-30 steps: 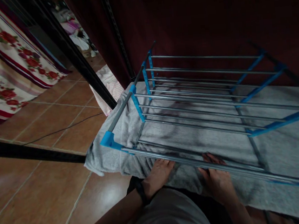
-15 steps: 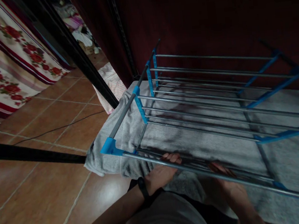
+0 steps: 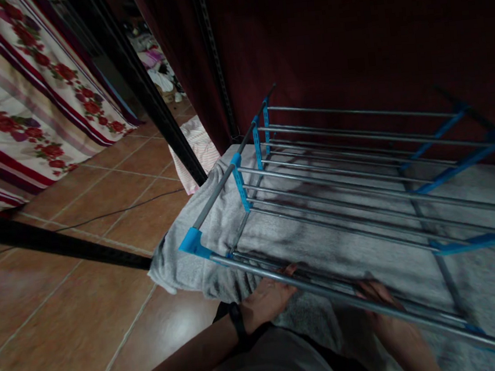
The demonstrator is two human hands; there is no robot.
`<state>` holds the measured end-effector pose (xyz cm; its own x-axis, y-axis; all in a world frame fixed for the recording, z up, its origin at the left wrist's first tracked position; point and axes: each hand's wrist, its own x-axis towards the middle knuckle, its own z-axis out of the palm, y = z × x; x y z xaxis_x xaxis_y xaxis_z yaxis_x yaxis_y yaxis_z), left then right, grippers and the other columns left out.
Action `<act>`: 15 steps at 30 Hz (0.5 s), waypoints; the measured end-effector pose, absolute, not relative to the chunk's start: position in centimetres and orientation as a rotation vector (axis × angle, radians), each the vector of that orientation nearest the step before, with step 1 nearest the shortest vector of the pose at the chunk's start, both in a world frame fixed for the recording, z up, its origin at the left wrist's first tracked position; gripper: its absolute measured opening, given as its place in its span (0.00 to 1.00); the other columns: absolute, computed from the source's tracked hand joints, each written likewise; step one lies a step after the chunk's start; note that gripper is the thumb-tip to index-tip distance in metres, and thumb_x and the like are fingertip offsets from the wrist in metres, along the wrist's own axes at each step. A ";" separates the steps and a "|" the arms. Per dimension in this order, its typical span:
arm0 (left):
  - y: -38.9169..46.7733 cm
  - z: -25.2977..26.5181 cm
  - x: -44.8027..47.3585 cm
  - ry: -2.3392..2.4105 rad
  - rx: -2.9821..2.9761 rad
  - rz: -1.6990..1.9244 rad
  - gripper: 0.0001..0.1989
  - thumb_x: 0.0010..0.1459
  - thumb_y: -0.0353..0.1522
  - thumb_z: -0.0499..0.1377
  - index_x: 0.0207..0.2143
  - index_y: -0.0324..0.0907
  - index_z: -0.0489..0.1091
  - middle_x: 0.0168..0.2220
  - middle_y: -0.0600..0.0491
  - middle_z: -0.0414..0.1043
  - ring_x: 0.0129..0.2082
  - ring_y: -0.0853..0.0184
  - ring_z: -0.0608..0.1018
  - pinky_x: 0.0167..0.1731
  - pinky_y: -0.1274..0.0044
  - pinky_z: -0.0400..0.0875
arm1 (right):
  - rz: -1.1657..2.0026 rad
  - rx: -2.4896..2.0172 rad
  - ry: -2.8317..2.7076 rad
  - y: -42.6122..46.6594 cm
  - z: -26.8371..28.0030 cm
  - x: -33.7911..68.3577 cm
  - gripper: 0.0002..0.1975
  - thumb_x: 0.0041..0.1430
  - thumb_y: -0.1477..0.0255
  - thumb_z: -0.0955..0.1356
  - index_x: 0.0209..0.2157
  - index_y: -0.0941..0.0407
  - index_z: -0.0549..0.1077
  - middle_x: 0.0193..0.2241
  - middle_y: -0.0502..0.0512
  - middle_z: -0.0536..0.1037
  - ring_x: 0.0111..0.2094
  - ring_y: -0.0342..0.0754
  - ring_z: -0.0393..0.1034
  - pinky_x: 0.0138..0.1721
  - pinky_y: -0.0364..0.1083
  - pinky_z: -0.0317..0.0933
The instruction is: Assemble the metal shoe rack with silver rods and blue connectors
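A shoe rack (image 3: 310, 287) of grey metal tubes with blue plastic joints lies on a grey blanket (image 3: 203, 265). My left hand (image 3: 269, 297), with a dark band on its wrist, reaches under the rack's front tube. Its fingers curl over the lower tubes just behind. Farther right, my right hand (image 3: 384, 303) is closed on the same lower tubes, partly hidden by the front tube. Blue end pieces (image 3: 239, 189) join the cross tubes at the left side. More blue brackets (image 3: 475, 239) stand at the right.
Black metal posts (image 3: 151, 90) and a black bar (image 3: 60, 238) frame the left side. A dark red curtain (image 3: 347, 36) hangs behind. Beyond the tiled floor (image 3: 119, 215) are a flowered curtain (image 3: 38, 100), a striped cloth (image 3: 191, 150) and a thin cable (image 3: 122, 210).
The view has shifted, so the rack and surroundings appear slightly lower and farther right. Both hands stay at the lower tubes, the left fingers now sitting more behind the front tube.
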<state>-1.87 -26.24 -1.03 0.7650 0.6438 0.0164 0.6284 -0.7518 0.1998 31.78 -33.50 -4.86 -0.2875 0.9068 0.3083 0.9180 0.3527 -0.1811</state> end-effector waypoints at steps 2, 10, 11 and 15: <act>-26.4 -0.9 -1.8 1.048 2.745 0.082 0.26 0.63 0.20 0.49 0.60 0.46 0.64 0.68 0.50 0.59 0.64 0.62 0.68 0.61 0.70 0.66 | -0.063 -1.560 -2.331 -32.7 -5.0 31.9 0.16 0.64 0.75 0.60 0.45 0.50 0.77 0.51 0.56 0.77 0.56 0.56 0.68 0.54 0.56 0.64; -27.0 -0.9 -1.7 1.130 2.719 0.030 0.33 0.60 0.18 0.48 0.66 0.45 0.57 0.71 0.47 0.52 0.69 0.60 0.59 0.65 0.66 0.61 | -0.100 -1.761 -2.128 -31.9 -3.8 30.2 0.15 0.69 0.73 0.58 0.50 0.53 0.72 0.46 0.61 0.77 0.48 0.57 0.71 0.50 0.59 0.64; -26.9 -1.1 -1.8 1.130 2.723 0.068 0.35 0.58 0.17 0.48 0.66 0.45 0.56 0.71 0.48 0.50 0.70 0.61 0.57 0.65 0.67 0.60 | -0.080 -1.762 -2.114 -32.2 -3.5 29.9 0.16 0.69 0.73 0.57 0.51 0.53 0.71 0.45 0.61 0.77 0.48 0.57 0.71 0.51 0.59 0.64; -26.6 -1.8 -2.2 1.113 2.775 0.189 0.31 0.62 0.20 0.50 0.66 0.46 0.57 0.72 0.46 0.48 0.69 0.58 0.60 0.63 0.64 0.65 | -0.037 -1.759 -2.084 -33.2 -2.9 29.1 0.19 0.67 0.75 0.59 0.57 0.53 0.69 0.46 0.61 0.77 0.49 0.58 0.71 0.53 0.60 0.63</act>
